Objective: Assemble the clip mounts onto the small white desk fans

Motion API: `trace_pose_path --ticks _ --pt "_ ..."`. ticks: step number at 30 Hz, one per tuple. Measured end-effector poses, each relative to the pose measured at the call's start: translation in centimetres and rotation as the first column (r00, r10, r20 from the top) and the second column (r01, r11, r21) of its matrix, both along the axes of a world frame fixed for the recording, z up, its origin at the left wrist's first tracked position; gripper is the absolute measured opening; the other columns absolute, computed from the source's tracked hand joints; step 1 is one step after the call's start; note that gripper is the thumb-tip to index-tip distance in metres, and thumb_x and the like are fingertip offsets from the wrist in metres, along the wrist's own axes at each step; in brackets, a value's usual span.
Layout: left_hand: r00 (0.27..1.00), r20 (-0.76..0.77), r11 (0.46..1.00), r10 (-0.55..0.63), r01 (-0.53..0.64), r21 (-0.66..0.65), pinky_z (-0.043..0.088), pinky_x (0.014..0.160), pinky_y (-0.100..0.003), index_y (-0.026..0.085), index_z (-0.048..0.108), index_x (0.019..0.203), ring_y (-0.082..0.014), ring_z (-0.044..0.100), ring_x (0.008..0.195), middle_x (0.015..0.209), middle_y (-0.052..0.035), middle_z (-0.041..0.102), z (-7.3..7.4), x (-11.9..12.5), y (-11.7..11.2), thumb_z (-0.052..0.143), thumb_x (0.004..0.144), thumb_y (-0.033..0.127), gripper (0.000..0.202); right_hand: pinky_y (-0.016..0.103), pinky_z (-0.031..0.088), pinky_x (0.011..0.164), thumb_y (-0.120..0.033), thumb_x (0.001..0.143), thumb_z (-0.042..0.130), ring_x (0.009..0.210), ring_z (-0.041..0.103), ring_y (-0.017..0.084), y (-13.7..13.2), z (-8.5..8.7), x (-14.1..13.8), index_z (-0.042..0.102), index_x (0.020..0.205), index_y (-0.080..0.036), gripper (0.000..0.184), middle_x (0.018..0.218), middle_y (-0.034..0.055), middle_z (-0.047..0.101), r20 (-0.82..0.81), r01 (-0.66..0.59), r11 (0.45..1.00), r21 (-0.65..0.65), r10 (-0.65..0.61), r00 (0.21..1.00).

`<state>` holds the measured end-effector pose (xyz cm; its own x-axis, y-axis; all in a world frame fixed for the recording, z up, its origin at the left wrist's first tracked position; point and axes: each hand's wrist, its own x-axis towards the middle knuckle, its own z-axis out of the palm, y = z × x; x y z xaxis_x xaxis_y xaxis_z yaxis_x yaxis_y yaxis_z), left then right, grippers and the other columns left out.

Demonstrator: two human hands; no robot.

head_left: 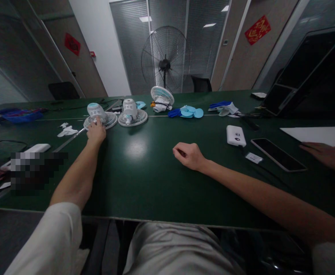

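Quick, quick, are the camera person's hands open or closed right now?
Left hand: at the leftmost white fan; its grip cannot be told.
Right hand: closed in a loose fist; nothing seen inside.

Plainly dressed in off-white

The left sleeve [49, 236] is short and loose, softly folded, its hem rounding the limb near the elbow. The right sleeve [330, 256], greyer in shadow, shows only at the lower corner. The left forearm [76, 175] and right forearm [253, 191] are uncovered and slim; the left hand [97, 132] and right hand [192, 156] are bare. Pale, heavily creased cloth [173, 248] covers the lap.
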<state>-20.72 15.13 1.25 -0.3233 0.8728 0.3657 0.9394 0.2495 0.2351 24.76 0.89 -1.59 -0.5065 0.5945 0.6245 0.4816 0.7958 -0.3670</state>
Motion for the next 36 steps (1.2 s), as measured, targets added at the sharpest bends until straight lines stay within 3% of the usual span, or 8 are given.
trace_pose_path --ticks 3,6,10,15,19,22,29,36 --pt "0.999 0.017 0.995 0.028 -0.029 0.095 0.032 0.11 -0.071 -0.003 0.022 0.157 -0.0474 0.022 0.146 0.164 -0.0358 0.015 -0.1 0.8 0.1 0.06 0.101 0.024 0.073 0.027 0.042 0.06 -0.03 0.103 0.052 0.061 0.055 0.013 0.0 0.0 0.0 0.067 0.087 -0.018 0.025 0.075 0.0015 0.066 0.001 0.006 1.0 0.001 -0.006 1.0" --pt "1.0 -0.024 0.978 0.004 0.001 0.21 0.019 0.117 -0.071 0.01 0.025 0.161 -0.0466 0.003 0.154 0.172 -0.0242 -0.008 -0.4 2.9 0.4 0.053 0.104 0.024 0.066 0.027 0.042 0.06 -0.031 0.104 0.052 0.061 0.055 0.012 0.0 0.1 0.0 0.067 0.087 -0.018 0.026 0.075 0.0015 0.066 -0.001 0.003 1.0 -0.006 -0.003 1.0" --pt "0.981 -0.081 0.961 -0.175 0.188 0.201 0.028 0.12 -0.057 0.027 0.035 0.161 -0.0378 0.021 0.156 0.173 -0.0135 0.016 -1.2 6.3 1.9 0.044 0.107 0.035 0.055 0.027 0.043 0.06 -0.031 0.104 0.051 0.062 0.055 0.013 0.0 0.0 0.0 0.067 0.088 -0.018 0.026 0.077 0.0018 0.066 -0.001 -0.005 1.0 -0.018 0.005 1.0" --pt "0.976 0.03 0.97 -0.218 0.213 0.12 0.045 0.104 -0.051 0.019 0.047 0.15 -0.0379 0.055 0.13 0.145 -0.0215 0.055 -1.5 8.8 4.6 0.029 0.109 0.044 0.051 0.027 0.043 0.06 -0.031 0.105 0.051 0.062 0.055 0.012 0.0 0.0 0.1 0.067 0.088 -0.018 0.027 0.077 0.0016 0.065 -0.001 -0.011 1.0 -0.026 0.011 1.0" --pt "0.987 0.048 0.981 -0.154 0.147 0.127 0.046 0.102 -0.055 0.008 0.053 0.138 -0.0438 0.055 0.127 0.138 -0.0286 0.056 -0.7 9.5 6.3 0.045 0.103 0.055 0.06 0.027 0.043 0.06 -0.031 0.106 0.05 0.062 0.055 0.012 0.0 0.0 0.1 0.067 0.089 -0.018 0.027 0.076 0.0011 0.064 0.002 -0.019 1.0 -0.025 0.019 1.0" --pt "0.987 0.046 0.982 -0.153 0.146 0.12 0.048 0.099 -0.052 0.006 0.048 0.142 -0.0421 0.06 0.119 0.136 -0.0286 0.056 -0.3 10.0 6.8 0.06 0.096 0.045 0.061 0.027 0.044 0.06 -0.031 0.105 0.051 0.063 0.056 0.012 0.1 0.0 0.1 0.067 0.089 -0.017 0.027 0.077 0.0016 0.065 0.005 -0.022 0.999 -0.024 0.022 1.0" --pt "0.979 -0.093 0.961 -0.18 0.195 0.194 0.048 0.101 -0.05 0.014 0.053 0.139 -0.0399 0.053 0.13 0.157 -0.0226 0.039 -0.8 10.2 5.3 0.04 0.1 0.015 0.042 0.026 0.042 0.06 -0.031 0.105 0.051 0.062 0.055 0.012 0.1 0.0 0.0 0.068 0.089 -0.017 0.027 0.076 0.0014 0.065 0.016 -0.022 1.0 -0.013 0.022 1.0" --pt "0.89 -0.346 0.931 -0.296 0.351 0.106 0.037 0.111 -0.056 0.01 0.056 0.135 -0.0399 0.049 0.134 0.138 -0.0243 0.06 -0.5 8.9 5.4 0.038 0.102 0.015 0.038 0.025 0.042 0.06 -0.028 0.105 0.052 0.062 0.055 0.011 0.2 -0.2 0.0 0.067 0.089 -0.015 0.025 0.076 0.0008 0.064 0.019 -0.031 0.999 0.015 0.03 0.999"
